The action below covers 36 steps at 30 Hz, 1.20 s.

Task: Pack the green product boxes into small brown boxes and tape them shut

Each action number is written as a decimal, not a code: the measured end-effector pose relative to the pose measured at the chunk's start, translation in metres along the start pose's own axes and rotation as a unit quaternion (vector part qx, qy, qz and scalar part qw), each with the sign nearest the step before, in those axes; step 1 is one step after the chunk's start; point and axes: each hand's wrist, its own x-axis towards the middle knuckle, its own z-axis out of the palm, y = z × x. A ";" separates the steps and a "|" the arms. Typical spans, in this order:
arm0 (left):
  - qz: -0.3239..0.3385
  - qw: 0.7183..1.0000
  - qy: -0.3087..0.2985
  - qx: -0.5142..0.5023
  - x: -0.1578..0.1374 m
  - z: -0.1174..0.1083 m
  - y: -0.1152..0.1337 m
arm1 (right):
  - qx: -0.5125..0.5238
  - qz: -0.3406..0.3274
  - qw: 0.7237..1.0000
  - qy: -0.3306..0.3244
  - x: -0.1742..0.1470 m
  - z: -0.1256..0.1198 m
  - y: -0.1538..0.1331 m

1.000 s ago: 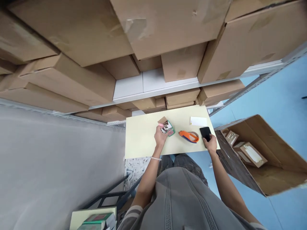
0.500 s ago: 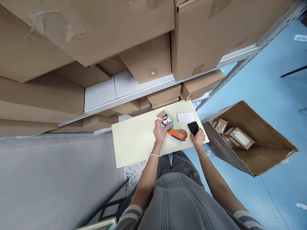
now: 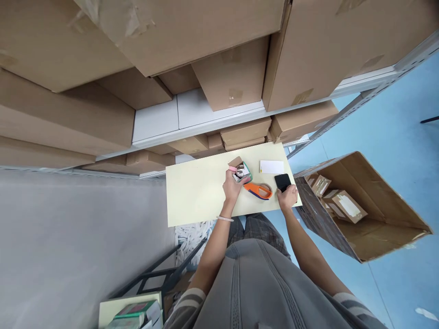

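Head: phone (image 3: 282, 181) lengthwise toward shelf (image 3: 192, 131)

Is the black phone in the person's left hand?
No, the right hand holds the phone, while the left hand holds a small open box.

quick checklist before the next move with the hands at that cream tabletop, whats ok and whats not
1. Left hand at the small green-edged box: ok; exact grip hidden.
2. Small green-edged box closed: not ok; its brown flap stands open.
3. Right hand on the flat black phone: ok.
4. Orange plastic tape dispenser clear of the left hand: cannot tell; its end lies right by the fingers.
5. White rectangular card uncovered: ok.
6. Large brown cardboard carton open: ok, smaller boxes inside.
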 end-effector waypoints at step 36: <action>0.008 1.000 -0.008 0.012 -0.003 0.002 0.003 | 0.099 -0.143 0.983 -0.057 -0.034 -0.026 0.037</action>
